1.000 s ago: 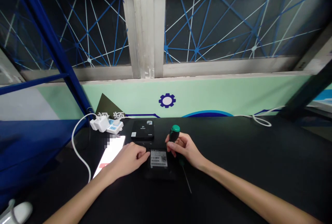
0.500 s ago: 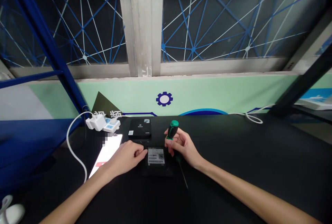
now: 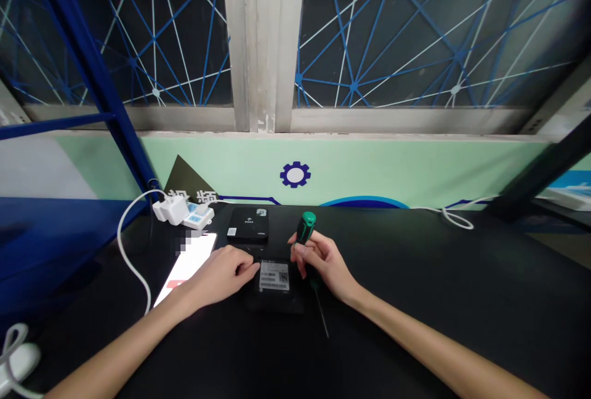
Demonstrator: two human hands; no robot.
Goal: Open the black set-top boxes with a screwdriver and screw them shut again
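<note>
A small black box (image 3: 276,302) lies upside down on the black table, its white barcode label (image 3: 274,276) facing up. My left hand (image 3: 220,274) rests at the box's left edge with fingers curled and pinched against it. My right hand (image 3: 322,258) is closed round a screwdriver with a green and black handle (image 3: 305,228); its thin shaft (image 3: 320,311) points back toward me along the box's right side. A second black box (image 3: 249,224) lies right side up just behind.
A lit phone (image 3: 187,265) lies left of my left hand. Behind it sit a white charger and power strip (image 3: 181,212) with a white cable (image 3: 127,260) looping forward. Another white cable (image 3: 455,217) lies far right. A white object (image 3: 18,364) sits bottom left.
Both hands keep their grip and place on the box and screwdriver. The view has shifted slightly; nothing on the table has moved.
</note>
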